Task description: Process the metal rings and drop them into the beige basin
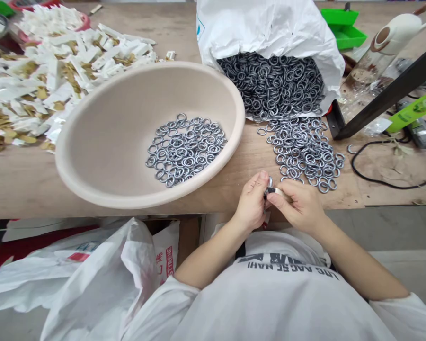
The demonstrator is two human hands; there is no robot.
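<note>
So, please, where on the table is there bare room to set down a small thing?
Bare table shows at front left, beside the basin; between the basin and the loose rings, ahead of the left hand; and behind the basin, left of the white bag. Crowded: the back left, under white pieces, and the right, around the cable.

Head-worn view, facing forward and down
It looks from above the shirt (pixel 277 303), near the left hand (pixel 252 201) and right hand (pixel 301 203), across the table (pixel 249 154).
</note>
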